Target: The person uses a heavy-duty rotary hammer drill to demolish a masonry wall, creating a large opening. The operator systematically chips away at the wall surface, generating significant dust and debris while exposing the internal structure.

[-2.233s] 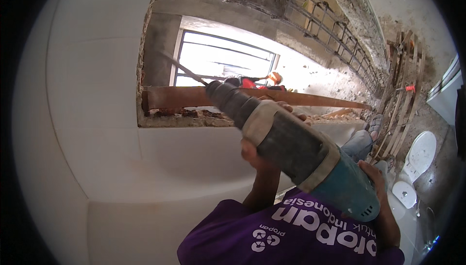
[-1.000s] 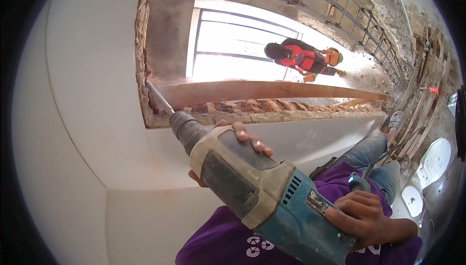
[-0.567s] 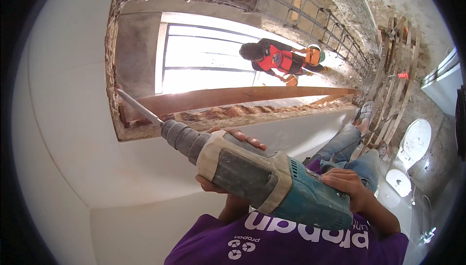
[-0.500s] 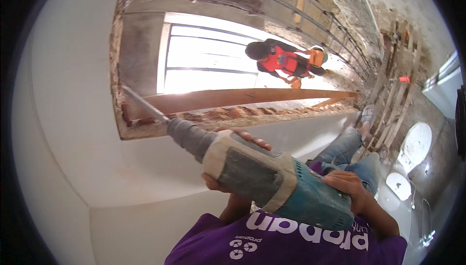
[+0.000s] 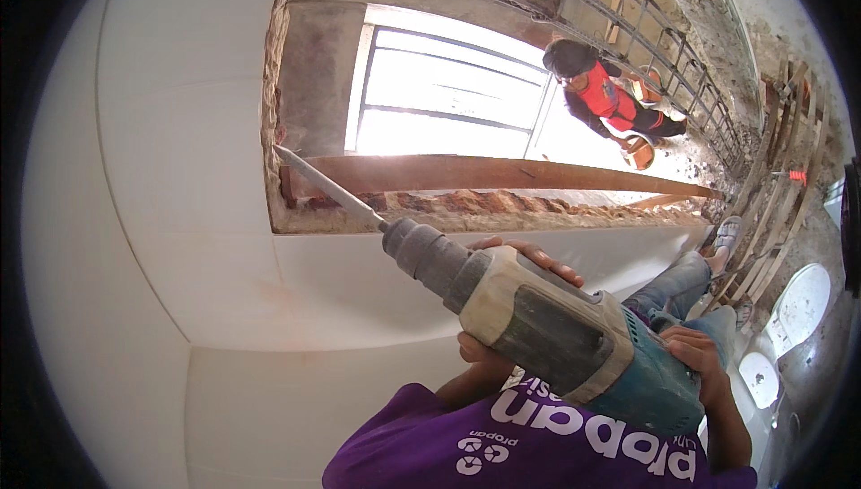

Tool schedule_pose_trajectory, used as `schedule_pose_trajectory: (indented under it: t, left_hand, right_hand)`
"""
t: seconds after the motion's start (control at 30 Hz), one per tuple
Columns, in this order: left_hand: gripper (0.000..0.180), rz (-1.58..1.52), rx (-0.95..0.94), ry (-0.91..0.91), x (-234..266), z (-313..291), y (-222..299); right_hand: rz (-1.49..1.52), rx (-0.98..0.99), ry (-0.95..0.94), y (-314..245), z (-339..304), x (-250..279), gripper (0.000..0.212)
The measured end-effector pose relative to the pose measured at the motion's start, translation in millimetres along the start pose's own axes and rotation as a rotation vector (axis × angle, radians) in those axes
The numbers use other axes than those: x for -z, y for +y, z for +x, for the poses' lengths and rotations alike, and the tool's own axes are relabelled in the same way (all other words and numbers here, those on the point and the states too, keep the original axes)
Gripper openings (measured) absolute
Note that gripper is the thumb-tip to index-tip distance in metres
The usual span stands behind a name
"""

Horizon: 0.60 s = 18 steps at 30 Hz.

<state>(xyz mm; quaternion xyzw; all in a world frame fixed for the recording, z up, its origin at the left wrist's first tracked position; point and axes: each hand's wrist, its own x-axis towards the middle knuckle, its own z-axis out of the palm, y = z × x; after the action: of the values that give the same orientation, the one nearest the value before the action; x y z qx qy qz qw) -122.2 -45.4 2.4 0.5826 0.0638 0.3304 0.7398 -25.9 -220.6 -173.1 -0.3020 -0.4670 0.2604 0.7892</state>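
A teal and grey demolition hammer [image 5: 574, 337], dusty, points up and left across the view. Its long metal chisel bit [image 5: 332, 189] reaches the left edge of a rough wall opening [image 5: 272, 112], where the tip appears to touch the broken corner. My left hand [image 5: 538, 263] wraps round the front housing; the tool hides much of the palm. At the rear, my right hand [image 5: 698, 354] is closed on the tool's grip, partly hidden behind the body.
A wooden board [image 5: 466, 173] spans the opening's lower side above crumbled brick. Beyond it, another person in red [image 5: 610, 99] carries buckets near exposed rebar [image 5: 664, 32]. Wooden planks [image 5: 780, 166] lie at right, near a white toilet [image 5: 798, 310].
The scene has shifted right in the view, tool and hands included. The other person has moved along beyond the opening. Both hands keep their hold, with the bit still at the left corner.
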Motion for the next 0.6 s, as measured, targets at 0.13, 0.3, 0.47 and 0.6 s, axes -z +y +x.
schedule_pose_trajectory:
  t: [0.13,0.3,0.47,0.6]
  left_hand:
    - [0.089,-0.013,-0.009,0.002,-1.5,0.4,-3.2]
    - [0.093,-0.085,0.018,-0.091,19.9,2.0,-5.0]
    - [0.095,-0.042,0.035,-0.142,17.1,8.6,1.4]
    - [0.095,-0.023,0.041,-0.181,17.3,9.2,5.3]
  right_hand:
    - [-0.043,-0.024,-0.003,-2.6,5.1,5.4,0.05]
    - [-0.011,0.001,0.095,1.3,16.8,-2.7,0.037]
    - [-0.079,0.008,-0.024,11.0,4.4,1.6,0.056]
    - [-0.071,0.031,-0.012,9.9,1.1,-3.4,0.06]
